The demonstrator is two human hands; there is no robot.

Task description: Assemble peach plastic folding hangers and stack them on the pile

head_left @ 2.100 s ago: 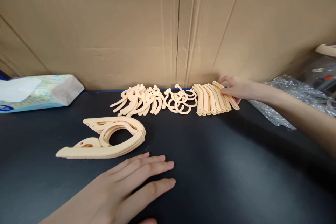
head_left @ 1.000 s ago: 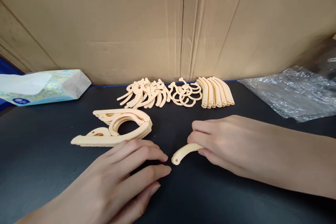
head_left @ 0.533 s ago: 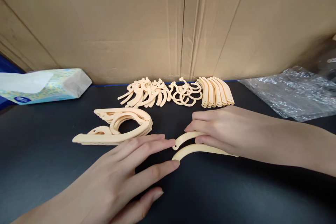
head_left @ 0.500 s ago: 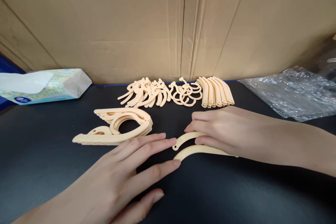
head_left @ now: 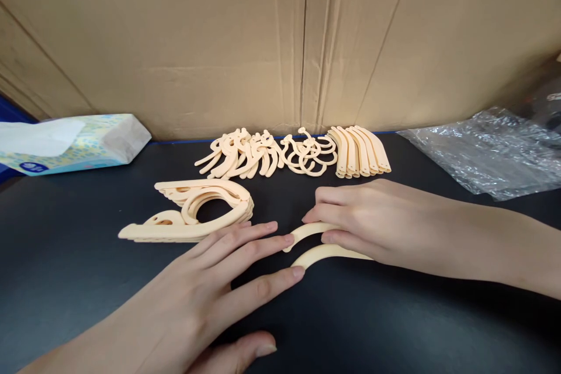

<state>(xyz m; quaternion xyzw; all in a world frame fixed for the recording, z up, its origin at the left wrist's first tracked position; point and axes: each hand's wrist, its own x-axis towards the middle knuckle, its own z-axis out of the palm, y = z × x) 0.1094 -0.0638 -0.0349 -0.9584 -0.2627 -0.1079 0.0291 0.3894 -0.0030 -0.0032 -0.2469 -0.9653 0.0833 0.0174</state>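
Observation:
Two curved cream hanger arms lie one before the other on the black table: the farther hanger arm (head_left: 313, 232) and the nearer hanger arm (head_left: 331, 253). My right hand (head_left: 368, 219) is closed on the farther one from behind, its thumb low between the two; the fingers and wrist hide their right ends. My left hand (head_left: 228, 280) is open with fingers spread. Its middle fingertip touches the left end of the farther arm and its index fingertip rests at the left end of the nearer arm. Left of these lies a stack of folded travel hangers (head_left: 223, 225).
Along the back are a pile of small curved pieces (head_left: 245, 155), a tangle of hanger hooks (head_left: 307, 158) and a row of hanger arms (head_left: 359, 152). A tissue pack (head_left: 105, 140) lies left, clear plastic (head_left: 491, 152) right. Cardboard (head_left: 197, 41) stands behind.
My right hand has shifted slightly left with the farther hanger arm, whose left end is now partly under my left middle fingertip. My left hand has hardly moved.

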